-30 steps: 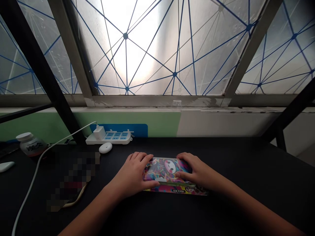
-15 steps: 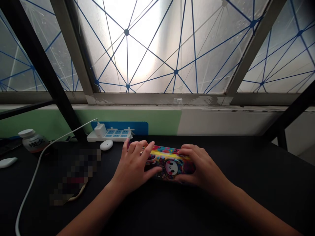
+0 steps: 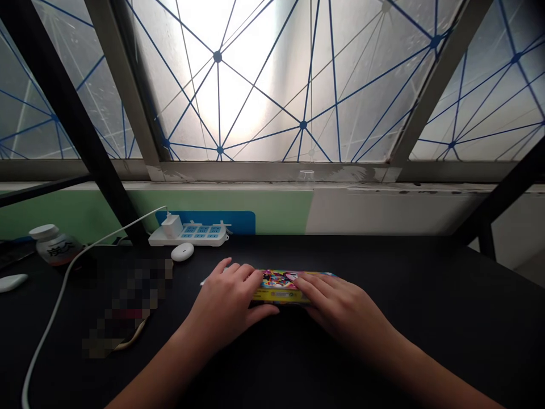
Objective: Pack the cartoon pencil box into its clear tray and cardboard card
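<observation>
A long, slim, brightly printed box [image 3: 279, 295] lies across the black desk in front of me, its yellow side facing me and a colourful pattern on top. My left hand [image 3: 230, 298] is closed over the left end, fingers across the top and thumb low along the front. Over the right end, my right hand [image 3: 340, 301] has its fingers on the top, its thumb mostly hidden. A small white edge shows just left of my left hand; whether it belongs to the box I cannot tell. Both ends of the box are covered by my hands.
Behind the box stand a white power strip [image 3: 191, 234] with a plugged-in charger and a white round-edged case [image 3: 183, 251]. A white cable [image 3: 55, 309] runs down the left, near a white-capped jar [image 3: 55, 245] and a blurred-out item [image 3: 131, 307]. Black frame bars flank the desk.
The box has turned over between my hands: the side with the cartoon face is no longer visible, and a yellow side now faces me. My fingers have come down over its top.
</observation>
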A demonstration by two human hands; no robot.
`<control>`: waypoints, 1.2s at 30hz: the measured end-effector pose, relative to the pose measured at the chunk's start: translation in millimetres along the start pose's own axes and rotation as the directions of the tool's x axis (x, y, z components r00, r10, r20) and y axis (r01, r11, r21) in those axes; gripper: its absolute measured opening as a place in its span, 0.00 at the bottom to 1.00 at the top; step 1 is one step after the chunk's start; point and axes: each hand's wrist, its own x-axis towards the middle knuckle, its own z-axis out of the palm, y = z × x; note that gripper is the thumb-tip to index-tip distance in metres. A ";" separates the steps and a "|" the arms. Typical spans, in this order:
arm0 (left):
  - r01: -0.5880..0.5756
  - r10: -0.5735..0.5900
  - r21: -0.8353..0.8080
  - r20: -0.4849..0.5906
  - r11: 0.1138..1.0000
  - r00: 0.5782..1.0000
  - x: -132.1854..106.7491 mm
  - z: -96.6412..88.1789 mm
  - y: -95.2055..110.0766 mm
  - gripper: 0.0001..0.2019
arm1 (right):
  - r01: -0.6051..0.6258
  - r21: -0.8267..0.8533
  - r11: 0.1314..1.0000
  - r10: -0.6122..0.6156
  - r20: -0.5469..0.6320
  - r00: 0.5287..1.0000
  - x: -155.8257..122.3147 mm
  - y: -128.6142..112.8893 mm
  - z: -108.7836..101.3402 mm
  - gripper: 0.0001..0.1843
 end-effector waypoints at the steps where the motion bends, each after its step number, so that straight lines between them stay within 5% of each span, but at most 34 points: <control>1: 0.009 -0.008 -0.008 0.011 1.000 1.000 0.2 -1.7 -0.3 0.19 | 0.011 0.000 1.000 -0.011 0.010 1.000 -0.2 -1.0 0.6 0.19; 6: 0.020 -0.013 -0.050 0.126 0.999 0.992 -0.8 -4.8 0.4 0.21 | 0.004 0.045 0.999 -0.011 0.158 0.987 1.1 -6.6 5.6 0.22; 10: 0.013 -0.003 -0.059 0.168 0.998 0.986 -3.5 6.2 -0.8 0.37 | -0.063 0.143 0.988 0.034 0.196 0.980 2.2 -6.7 11.1 0.24; 15: 0.121 -0.097 -0.081 0.256 0.989 0.962 -4.4 20.1 -13.6 0.54 | -0.057 0.243 0.968 -0.028 0.332 0.943 5.1 -2.4 15.6 0.40; 23: 0.182 -0.136 -0.129 0.303 0.975 0.943 -4.0 18.9 -24.4 0.57 | -0.202 0.370 0.907 0.002 0.475 0.880 -2.1 19.2 3.3 0.42; 30: 0.170 -0.122 -0.139 0.301 0.976 0.946 -5.5 18.6 -27.9 0.58 | -0.278 0.316 0.907 0.099 0.481 0.871 -10.8 42.4 -17.3 0.32; 36: 0.131 -0.088 -0.159 0.252 0.978 0.964 -7.0 20.8 -26.9 0.52 | -0.197 0.231 0.953 0.128 0.282 0.951 -1.2 19.9 -3.9 0.37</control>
